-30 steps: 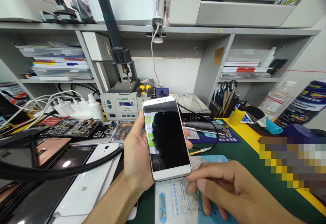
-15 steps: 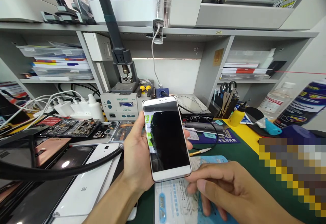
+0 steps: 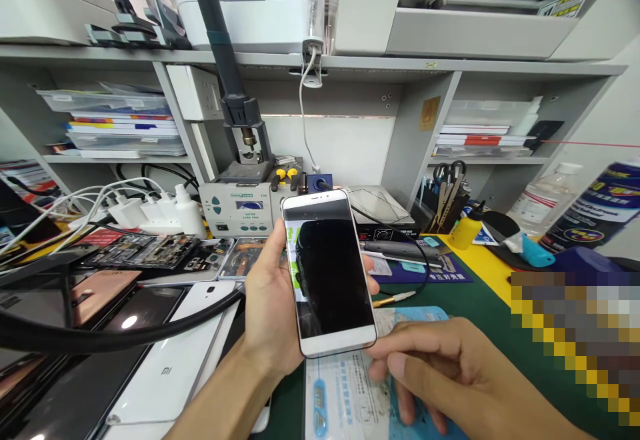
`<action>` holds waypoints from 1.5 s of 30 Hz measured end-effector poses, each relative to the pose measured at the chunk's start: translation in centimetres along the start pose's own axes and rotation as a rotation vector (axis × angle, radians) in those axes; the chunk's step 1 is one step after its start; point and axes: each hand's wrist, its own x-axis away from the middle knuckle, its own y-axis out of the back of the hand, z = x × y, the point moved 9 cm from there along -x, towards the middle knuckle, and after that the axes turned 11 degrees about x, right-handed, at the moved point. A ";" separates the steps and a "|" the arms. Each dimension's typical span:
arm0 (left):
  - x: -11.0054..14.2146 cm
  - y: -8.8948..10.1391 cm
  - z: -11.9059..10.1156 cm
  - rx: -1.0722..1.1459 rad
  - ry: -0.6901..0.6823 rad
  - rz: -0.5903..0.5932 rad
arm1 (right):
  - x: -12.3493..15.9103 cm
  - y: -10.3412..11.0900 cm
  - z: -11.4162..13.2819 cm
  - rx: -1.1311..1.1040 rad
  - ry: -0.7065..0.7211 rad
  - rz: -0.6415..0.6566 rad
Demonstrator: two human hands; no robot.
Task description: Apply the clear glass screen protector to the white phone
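My left hand [image 3: 273,300] is wrapped round a white-framed smartphone [image 3: 330,270], thumb along its left edge and fingertips showing at the right edge. The phone tilts upright towards me. Most of its screen is black, with a green and white strip at the left and a dark rounded shape. My right hand [image 3: 435,367] hovers at the phone's lower right corner, its index fingertip at or very near that corner. Its fingers are loosely bent and apart, with nothing visible in them. Beneath lies a blue and white printed mat [image 3: 345,387].
Several phones and phone shells, including a white phone back [image 3: 175,353], lie at left under a thick black cable [image 3: 150,337]. Behind stand a grey soldering station [image 3: 240,207] and a scissors holder [image 3: 443,207]. A yellow bottle [image 3: 466,230] and a spray can [image 3: 595,210] are at right.
The whole view has shifted very slightly to the right. Both hands and the phone keep the same pose.
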 end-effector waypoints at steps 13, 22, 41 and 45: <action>-0.1 0.2 0.2 0.009 0.013 0.021 | 0.1 0.0 0.2 -0.026 0.010 -0.008; -0.1 0.1 0.3 0.010 0.020 0.044 | -0.1 0.0 -0.2 -0.019 0.031 0.037; -0.2 0.2 0.3 0.022 0.024 0.066 | -0.2 -0.1 -0.9 -0.015 0.077 0.059; -0.3 0.3 0.3 0.020 0.022 0.061 | -0.3 -0.1 -0.8 -0.015 0.076 0.064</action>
